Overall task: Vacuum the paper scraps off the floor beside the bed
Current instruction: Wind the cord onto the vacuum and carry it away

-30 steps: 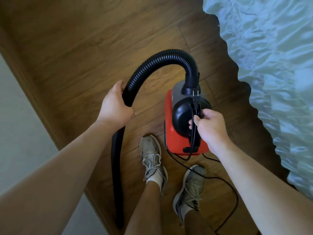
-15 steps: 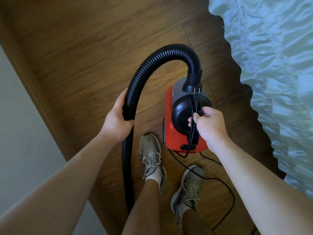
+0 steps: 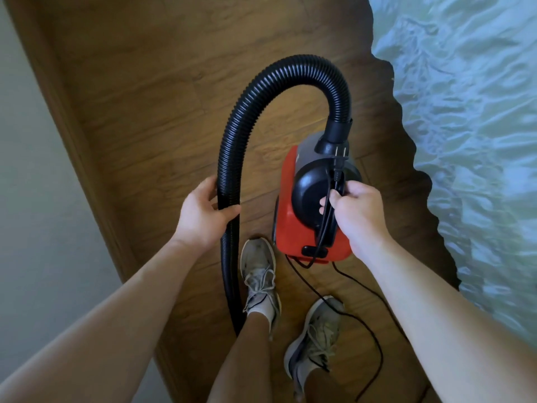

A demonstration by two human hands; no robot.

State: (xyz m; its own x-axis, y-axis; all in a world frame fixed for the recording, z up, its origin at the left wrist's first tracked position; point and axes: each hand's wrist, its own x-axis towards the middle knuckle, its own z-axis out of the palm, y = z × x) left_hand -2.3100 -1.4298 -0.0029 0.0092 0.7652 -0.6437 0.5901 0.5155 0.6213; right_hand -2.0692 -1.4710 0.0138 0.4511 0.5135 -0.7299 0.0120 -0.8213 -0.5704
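Right hand (image 3: 357, 216) clenched round top handle of red vacuum (image 3: 286, 228), cord (image 3: 323, 228) pinched under same fingers, likely so slack does not snag. Vacuum appears lifted, just ahead of shoes (image 3: 258, 274), close beside bed (image 3: 465, 141). Left hand (image 3: 200, 216) grips ribbed black hose (image 3: 229, 158) partway along, keeping arch off body; nozzle end drops behind left leg, hidden. Paper scraps: none visible on wood floor (image 3: 145, 112). Judgement: carrying to spot, suction not yet begun.

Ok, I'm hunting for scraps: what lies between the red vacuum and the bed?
Only bare, shadowed wood floor lies between the red vacuum and the bed; no paper scraps show there in the head view.
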